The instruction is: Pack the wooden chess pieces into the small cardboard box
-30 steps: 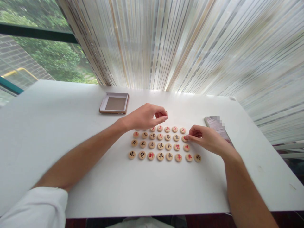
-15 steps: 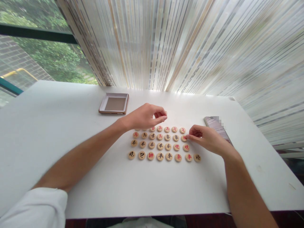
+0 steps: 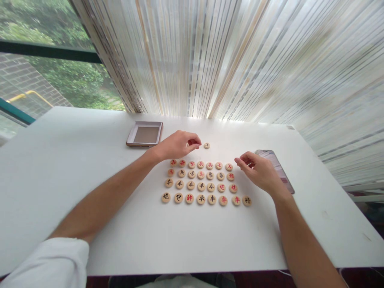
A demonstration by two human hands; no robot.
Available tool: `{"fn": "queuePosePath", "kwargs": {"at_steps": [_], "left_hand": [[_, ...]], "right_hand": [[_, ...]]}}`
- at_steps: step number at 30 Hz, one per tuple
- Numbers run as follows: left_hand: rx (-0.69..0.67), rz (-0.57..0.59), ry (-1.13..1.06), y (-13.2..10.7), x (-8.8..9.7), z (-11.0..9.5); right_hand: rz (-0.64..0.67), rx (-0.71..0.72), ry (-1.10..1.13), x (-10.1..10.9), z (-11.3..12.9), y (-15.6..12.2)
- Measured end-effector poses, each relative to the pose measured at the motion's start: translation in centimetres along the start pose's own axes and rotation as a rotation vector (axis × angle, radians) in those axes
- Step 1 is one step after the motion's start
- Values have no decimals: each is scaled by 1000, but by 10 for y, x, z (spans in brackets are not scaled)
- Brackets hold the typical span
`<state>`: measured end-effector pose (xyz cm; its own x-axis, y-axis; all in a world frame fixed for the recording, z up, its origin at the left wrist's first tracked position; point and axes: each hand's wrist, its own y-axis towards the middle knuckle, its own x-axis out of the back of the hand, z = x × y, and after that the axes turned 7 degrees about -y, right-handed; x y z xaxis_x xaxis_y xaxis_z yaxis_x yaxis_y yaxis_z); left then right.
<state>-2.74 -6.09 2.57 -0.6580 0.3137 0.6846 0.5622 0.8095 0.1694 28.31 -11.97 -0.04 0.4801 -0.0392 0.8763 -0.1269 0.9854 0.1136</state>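
Observation:
A wooden Chinese chess piece with a black character lies alone behind the rows. Just left of it, not touching it, is my left hand, its thumb and fingertips nearly together with nothing seen in them. Part of a pale round thing shows through the gap under its fingers. My right hand hovers at the right end of the back rows, fingers loosely curled and thumb apart, holding nothing. Nearest to it are a red-marked piece and another red-marked piece. Several red and black pieces lie flat in four rows.
A shallow open box with a brown bottom sits at the back left of the white table. A phone lies partly behind my right hand. A striped curtain hangs along the table's back edge, with a window at left.
My right hand has let go of the red-marked piece at the row's right end and lifted away. My left hand has shifted left, uncovering the lone black-marked piece and the back row's left end.

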Motion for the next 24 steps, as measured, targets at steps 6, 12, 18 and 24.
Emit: {"fn": "queuePosePath", "kwargs": {"at_steps": [6, 12, 18, 24], "left_hand": [[91, 1, 144, 2, 11, 20], [146, -25, 250, 0, 9, 35], [188, -34, 319, -1, -2, 38], [215, -33, 369, 10, 5, 40]], "right_hand": [[-173, -9, 212, -23, -2, 9], [-220, -50, 334, -36, -5, 16], [-231, -59, 424, -41, -7, 18], [-228, -77, 472, -42, -10, 19]]}}
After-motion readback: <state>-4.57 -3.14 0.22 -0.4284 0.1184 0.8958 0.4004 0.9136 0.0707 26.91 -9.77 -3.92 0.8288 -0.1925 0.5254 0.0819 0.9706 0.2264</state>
